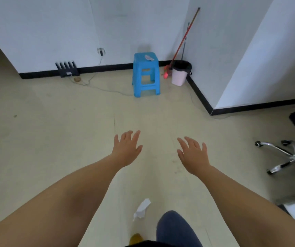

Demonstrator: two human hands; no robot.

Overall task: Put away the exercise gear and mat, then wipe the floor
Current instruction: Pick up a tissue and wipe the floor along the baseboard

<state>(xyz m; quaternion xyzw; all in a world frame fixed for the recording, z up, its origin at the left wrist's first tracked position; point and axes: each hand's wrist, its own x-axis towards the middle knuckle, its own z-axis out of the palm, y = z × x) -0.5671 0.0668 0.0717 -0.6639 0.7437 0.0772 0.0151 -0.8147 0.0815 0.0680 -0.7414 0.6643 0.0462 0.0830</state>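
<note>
No exercise gear and no mat show anywhere in this view, so I judge that the putting-away part is probably finished, or those things lie outside the frame; I cannot tell which. What seems left is the wiping of the floor [54, 122]. The floor is bare in the middle and has some faint marks and one small dark spot on the left.

Both hands are empty, with the fingers spread apart and the palms turned down. The left hand [127, 148] and the right hand [193, 154] reach forward above the floor, apart from each other, and hold nothing.

One crumpled white tissue [142, 209] lies on the floor near the person's knee; it may be the wiper. A second white piece [149, 57] rests on top of the one blue plastic stool [145, 75] by the wall.

Counted otherwise: one pink waste bin [179, 73] with a dark liner, two long handles leaning in the corner, of which the red one [186, 36] looks like a broom, one black router [67, 69] with several antennas, and one office chair base [293, 157] at the right.
</note>
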